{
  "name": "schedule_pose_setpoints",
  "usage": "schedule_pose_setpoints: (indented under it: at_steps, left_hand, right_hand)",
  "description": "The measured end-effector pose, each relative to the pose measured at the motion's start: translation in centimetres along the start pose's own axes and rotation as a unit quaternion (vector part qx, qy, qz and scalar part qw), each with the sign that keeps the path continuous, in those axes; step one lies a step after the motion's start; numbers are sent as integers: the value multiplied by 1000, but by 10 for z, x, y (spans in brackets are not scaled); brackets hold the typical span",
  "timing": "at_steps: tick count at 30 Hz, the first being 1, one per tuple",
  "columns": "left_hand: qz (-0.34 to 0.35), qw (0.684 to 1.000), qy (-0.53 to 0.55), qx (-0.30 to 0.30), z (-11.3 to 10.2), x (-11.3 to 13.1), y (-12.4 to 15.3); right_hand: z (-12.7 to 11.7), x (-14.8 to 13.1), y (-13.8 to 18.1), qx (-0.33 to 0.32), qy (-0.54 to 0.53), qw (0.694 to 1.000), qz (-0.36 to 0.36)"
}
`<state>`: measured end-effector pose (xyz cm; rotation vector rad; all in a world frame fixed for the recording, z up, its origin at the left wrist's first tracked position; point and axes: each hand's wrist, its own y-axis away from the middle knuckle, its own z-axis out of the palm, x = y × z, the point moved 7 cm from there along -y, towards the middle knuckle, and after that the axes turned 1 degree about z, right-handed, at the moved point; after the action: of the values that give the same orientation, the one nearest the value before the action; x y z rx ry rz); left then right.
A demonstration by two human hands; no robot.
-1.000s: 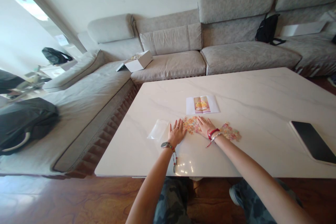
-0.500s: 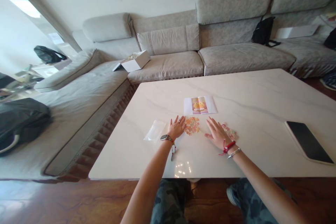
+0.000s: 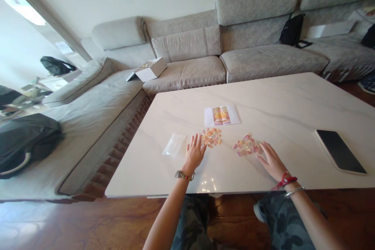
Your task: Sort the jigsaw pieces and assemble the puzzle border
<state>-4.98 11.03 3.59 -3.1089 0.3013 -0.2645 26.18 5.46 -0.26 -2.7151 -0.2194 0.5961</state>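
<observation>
Two spreads of small jigsaw puzzle pieces lie on the white marbled table (image 3: 278, 97). Orange and yellow pieces (image 3: 212, 138) form the left pile, pink and purplish pieces (image 3: 247, 145) the right one. My left hand (image 3: 194, 151) has its fingers stretched out at the near left edge of the orange pile, holding nothing. At the right edge of the pink pile is my right hand (image 3: 271, 159), fingers apart and holding nothing; its fingertips are close to or touching the outermost pieces. Behind the piles lies a white sheet with a printed picture (image 3: 221, 115) of yellow figures.
A clear plastic bag (image 3: 174, 144) lies left of my left hand. On the right side of the table is a dark-screened tablet (image 3: 340, 151). A grey sofa (image 3: 187, 70) runs behind and left, with an open white box (image 3: 151, 70) and bags on it.
My right hand has moved right, from the left of the pink pieces to their right side, uncovering the pile. My left hand has drawn back slightly toward me and left.
</observation>
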Motion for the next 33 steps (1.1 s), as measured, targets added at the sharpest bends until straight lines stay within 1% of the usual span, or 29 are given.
schedule_pose_setpoints:
  at_steps: [2,5,7,9,11,12,14,18,21,24,25,26,28,30,33]
  left_hand:
    - [53,998,11,-17,7,24,22]
    - [168,984,36,-42,19,75,38]
    - [223,973,48,-46,25,107,37]
    - [255,965,51,-41,30,132,28]
    - [268,962,46,-39,36,146,19]
    - [271,961,42,-42,39,150,15]
    - [271,961,34,-52,45,151,12]
    - [264,962,27,-64,48,138,20]
    - [258,963,37,-63,40,131,21]
    - [246,965,68,-55,27,126,8]
    - [237,966,85,-51,22,124,1]
    - [214,971,101,-45,18,120,-6]
    - [152,981,118,-37,16,109,-17]
    - [109,985,129,-29,19,101,-20]
    - [96,985,141,-24,30,101,-15]
  right_hand:
    - [4,10,-3,-10,10,1000,19]
    - [17,8,-19,-67,52,996,15]
    - [26,3,-31,-104,72,992,6]
    - [33,-1,-40,-126,81,989,0]
    - [38,-4,-43,-134,86,987,-5]
    - [39,-5,-43,-133,87,987,-10]
    - [42,-10,-40,-129,84,988,-25]
    - [47,-23,-32,-129,59,988,-54]
    - [48,-32,-32,-137,33,988,-67]
    - [41,-33,-42,-132,1,989,-64]
    - [37,-31,-48,-119,-9,991,-55]
    - [32,-29,-54,-104,-16,993,-44]
    - [28,-26,-65,-84,-28,995,-34]
    - [30,-27,-70,-91,-38,994,-47]
    - [36,-32,-66,-110,-47,990,-75]
